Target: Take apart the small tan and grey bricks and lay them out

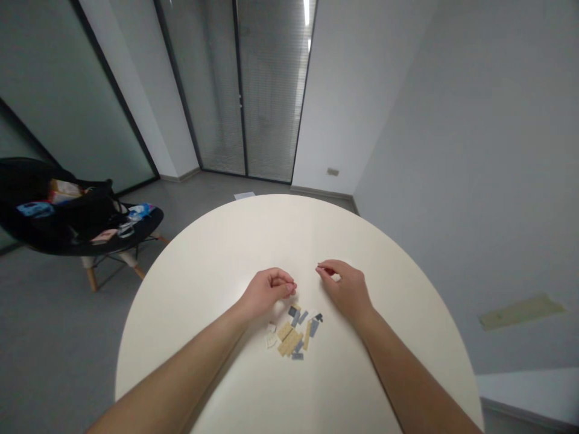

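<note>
A loose pile of small building bricks (290, 339) lies on the round white table, in tan, grey, white and dark pieces. Just beyond its upper left side is my left hand (268, 292), fingers curled and thumb pressed to the fingertips. Whatever that pinch holds, if anything, is too small to make out. My right hand (347, 288) is up and to the right of the pile, with thumb and index finger brought together. Its fingertips hide any piece between them. The two hands are apart, with a short gap between their fingertips.
The round table (289, 223) has a curved edge all round. At the left stands a black chair (149, 222) with a bag (97, 202) and several small items on it. A glass door (271, 90) and white walls (474, 150) are behind and to the right.
</note>
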A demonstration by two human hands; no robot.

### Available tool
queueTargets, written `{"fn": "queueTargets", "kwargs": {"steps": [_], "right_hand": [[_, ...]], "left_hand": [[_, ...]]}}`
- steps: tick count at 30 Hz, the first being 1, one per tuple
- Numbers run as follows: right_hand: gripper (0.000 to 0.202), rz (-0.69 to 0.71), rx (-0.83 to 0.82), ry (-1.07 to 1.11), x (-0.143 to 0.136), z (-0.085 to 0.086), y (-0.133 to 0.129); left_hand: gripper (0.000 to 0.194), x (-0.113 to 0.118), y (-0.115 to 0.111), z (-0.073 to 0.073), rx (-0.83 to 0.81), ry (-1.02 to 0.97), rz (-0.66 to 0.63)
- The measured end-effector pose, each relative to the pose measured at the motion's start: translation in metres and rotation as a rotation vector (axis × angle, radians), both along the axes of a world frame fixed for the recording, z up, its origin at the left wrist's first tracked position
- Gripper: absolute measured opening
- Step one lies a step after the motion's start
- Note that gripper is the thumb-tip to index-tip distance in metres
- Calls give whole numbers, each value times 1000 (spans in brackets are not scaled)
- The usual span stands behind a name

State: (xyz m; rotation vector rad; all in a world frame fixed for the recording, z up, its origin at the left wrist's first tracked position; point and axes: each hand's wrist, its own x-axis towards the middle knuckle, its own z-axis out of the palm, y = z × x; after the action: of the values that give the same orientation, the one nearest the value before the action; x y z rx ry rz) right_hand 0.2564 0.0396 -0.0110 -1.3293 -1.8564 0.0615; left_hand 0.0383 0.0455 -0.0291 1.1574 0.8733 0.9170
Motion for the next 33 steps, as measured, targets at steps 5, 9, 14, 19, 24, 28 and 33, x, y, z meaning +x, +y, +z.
{"fn": "queueTargets", "kwargs": {"steps": [5, 9, 14, 19, 24, 28, 33], "right_hand": [[25, -234, -23, 44, 32, -2, 12], [28, -326, -60, 98, 49, -8, 18], [29, -425, -91, 129, 64, -13, 23], [39, -529, -150, 147, 83, -19, 27], [35, -603, -239, 46, 102, -27, 31], [32, -653, -271, 1, 108, -30, 31], [30, -627, -277, -93, 105, -30, 31]], "left_hand": [[20, -4, 0, 7, 99, 165, -5], [18, -5, 0, 9, 134, 226, -16], [17, -7, 2, 2, 171, 246, -34], [16, -8, 4, 0, 188, 269, -28], [16, -9, 4, -2, 198, 270, -24], [15, -8, 3, -1, 186, 279, -19], [16, -8, 2, 3, 174, 266, -22]]}}
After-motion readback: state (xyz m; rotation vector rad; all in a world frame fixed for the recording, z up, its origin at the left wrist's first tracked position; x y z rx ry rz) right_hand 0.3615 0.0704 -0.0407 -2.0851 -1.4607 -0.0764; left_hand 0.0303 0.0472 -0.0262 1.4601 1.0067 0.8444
